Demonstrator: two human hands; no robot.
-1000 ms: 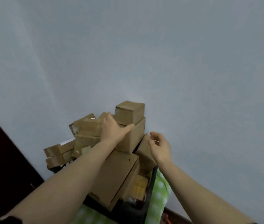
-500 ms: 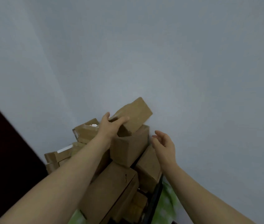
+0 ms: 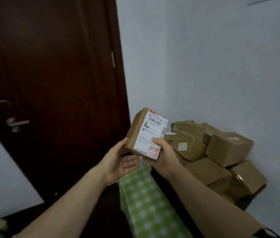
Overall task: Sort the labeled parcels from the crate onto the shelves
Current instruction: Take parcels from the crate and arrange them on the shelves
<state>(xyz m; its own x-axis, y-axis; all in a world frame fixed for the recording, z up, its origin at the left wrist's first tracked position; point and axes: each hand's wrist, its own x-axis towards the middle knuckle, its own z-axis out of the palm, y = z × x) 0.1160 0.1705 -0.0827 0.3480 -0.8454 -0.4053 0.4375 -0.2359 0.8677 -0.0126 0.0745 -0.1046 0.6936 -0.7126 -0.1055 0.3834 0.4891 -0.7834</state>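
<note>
Since the earlier frame, the top parcel [image 3: 136, 133] has come off the pile and now sits in both hands with its white label turned up to the camera. The view has also swung left to take in a door.

That dark brown door [image 3: 50, 83] fills the left half of the view. The pale wall [image 3: 213, 57] fills the right half. Low against the wall at the right, the pile of parcels [image 3: 221, 152] is stacked unevenly, all brown taped cartons. The right forearm crosses in front of its lower left part. A green checked cloth [image 3: 144, 203] hangs down between the two forearms, just left of the pile.

The parcel is held upright and slightly tilted, clear of the pile and in front of the door's right edge. The right hand [image 3: 163, 155] grips its lower right corner, with the thumb laid across the label [image 3: 150, 133] and the fingers hidden behind. The left hand [image 3: 118, 162] cups the lower left corner, thumb against the brown side and fingers loosely spread beneath. A red-boxed "3-1-2" is written at the label's bottom. A metal handle [image 3: 17, 123] sits on the door's left side, blurred.
</note>
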